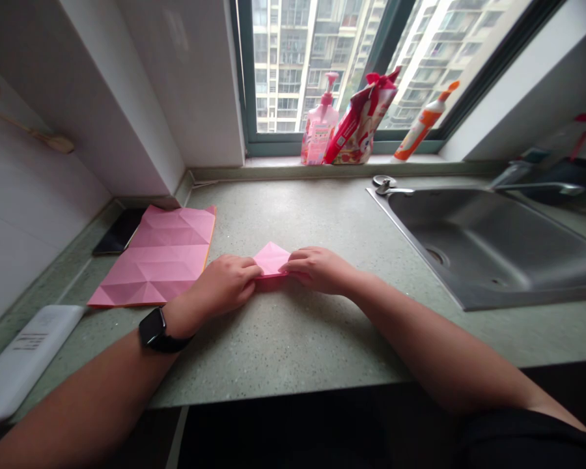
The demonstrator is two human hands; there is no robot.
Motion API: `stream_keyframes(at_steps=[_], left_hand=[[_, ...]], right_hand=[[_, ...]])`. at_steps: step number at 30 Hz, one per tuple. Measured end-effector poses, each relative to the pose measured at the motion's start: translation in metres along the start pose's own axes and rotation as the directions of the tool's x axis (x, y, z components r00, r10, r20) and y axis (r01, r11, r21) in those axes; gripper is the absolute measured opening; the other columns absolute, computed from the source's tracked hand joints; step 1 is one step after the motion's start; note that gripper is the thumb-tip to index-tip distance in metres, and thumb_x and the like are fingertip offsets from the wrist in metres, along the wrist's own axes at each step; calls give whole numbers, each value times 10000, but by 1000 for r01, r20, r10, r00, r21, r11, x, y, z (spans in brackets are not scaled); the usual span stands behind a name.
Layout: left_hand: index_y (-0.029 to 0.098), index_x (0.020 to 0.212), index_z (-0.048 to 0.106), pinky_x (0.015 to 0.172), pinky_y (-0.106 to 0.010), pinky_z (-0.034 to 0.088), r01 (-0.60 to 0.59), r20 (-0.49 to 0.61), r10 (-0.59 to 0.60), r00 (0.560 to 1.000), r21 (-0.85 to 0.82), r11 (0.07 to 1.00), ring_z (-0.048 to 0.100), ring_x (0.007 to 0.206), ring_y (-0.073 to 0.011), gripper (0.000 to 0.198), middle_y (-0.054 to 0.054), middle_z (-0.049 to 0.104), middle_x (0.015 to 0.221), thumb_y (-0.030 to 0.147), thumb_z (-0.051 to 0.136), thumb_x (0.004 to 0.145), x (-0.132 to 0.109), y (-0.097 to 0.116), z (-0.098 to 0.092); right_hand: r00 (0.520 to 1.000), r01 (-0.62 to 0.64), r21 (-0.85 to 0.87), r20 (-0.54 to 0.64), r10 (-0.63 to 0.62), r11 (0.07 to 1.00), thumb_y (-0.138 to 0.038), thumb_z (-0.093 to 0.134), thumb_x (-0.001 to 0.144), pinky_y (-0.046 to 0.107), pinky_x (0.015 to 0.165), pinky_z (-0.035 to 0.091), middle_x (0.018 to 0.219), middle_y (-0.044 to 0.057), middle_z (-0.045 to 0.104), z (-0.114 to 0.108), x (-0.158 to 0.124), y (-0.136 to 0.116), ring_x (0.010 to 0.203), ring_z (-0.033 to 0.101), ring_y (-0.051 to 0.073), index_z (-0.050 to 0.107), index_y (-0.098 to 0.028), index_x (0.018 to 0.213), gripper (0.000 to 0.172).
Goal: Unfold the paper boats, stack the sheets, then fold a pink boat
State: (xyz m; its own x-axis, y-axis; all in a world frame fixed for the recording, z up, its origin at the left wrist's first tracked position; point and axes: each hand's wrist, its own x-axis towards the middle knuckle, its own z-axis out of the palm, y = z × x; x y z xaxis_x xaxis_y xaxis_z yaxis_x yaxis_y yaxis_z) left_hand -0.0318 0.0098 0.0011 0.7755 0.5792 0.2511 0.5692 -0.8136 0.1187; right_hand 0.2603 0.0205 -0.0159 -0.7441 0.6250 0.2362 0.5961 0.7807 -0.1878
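Note:
A small piece of folded pink paper (271, 259) lies on the speckled green countertop (273, 339), its point toward the window. My left hand (224, 283) presses its left side, and my right hand (320, 270) holds its right side, with the fingers of both curled over it. Part of the paper is hidden under my fingers. To the left of my left hand lies a large pink paper sheet (153, 257), creased into a pattern of triangles, with an orange edge showing. A black smartwatch (152, 327) sits on my left wrist.
A dark phone (120, 231) lies partly under the creased sheet. A white plastic object (24, 361) lies at the counter's left edge. A steel sink (488, 247) with a tap is set in at right. A pink pump bottle (320, 120), a red-and-white pouch (359, 120) and an orange-capped bottle (420, 124) stand on the windowsill.

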Motion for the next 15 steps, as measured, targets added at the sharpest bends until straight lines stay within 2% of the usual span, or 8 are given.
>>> stream_keyframes(at_steps=[3,6,11,15], left_hand=[[194,1173,751,732,-347,556,41,-8,-40,999,26,999,729,810,-232,253,-78,794,997,150,573,999,-1,-2,2],[156,1316,715,770,-368,600,79,-11,-78,997,50,996,769,880,-257,336,-113,813,1075,151,558,1018,-2,-5,5],[140,1398,692,935,-452,636,86,-50,-84,995,40,996,792,1063,-303,421,-151,814,1227,118,540,1007,-1,-10,10],[149,1410,698,971,-468,627,140,-80,-138,987,20,990,785,1091,-309,435,-156,812,1244,128,535,1007,-1,-15,14]], right_hand=[[999,-46,-19,2,46,999,-155,635,1010,358,859,587,1107,61,845,-4,-1,0,919,776,205,810,-277,1271,337],[996,-86,-31,11,87,996,-168,625,1018,370,869,597,1162,77,852,-8,-2,-1,947,795,224,772,-252,1361,383],[987,-159,-71,0,160,985,-188,637,1009,358,882,602,1231,73,848,-8,-3,-1,997,806,232,733,-272,1423,433],[970,-242,-106,-14,242,964,-208,649,1005,345,855,606,1221,73,849,-5,-2,1,1018,805,236,736,-275,1412,422]])
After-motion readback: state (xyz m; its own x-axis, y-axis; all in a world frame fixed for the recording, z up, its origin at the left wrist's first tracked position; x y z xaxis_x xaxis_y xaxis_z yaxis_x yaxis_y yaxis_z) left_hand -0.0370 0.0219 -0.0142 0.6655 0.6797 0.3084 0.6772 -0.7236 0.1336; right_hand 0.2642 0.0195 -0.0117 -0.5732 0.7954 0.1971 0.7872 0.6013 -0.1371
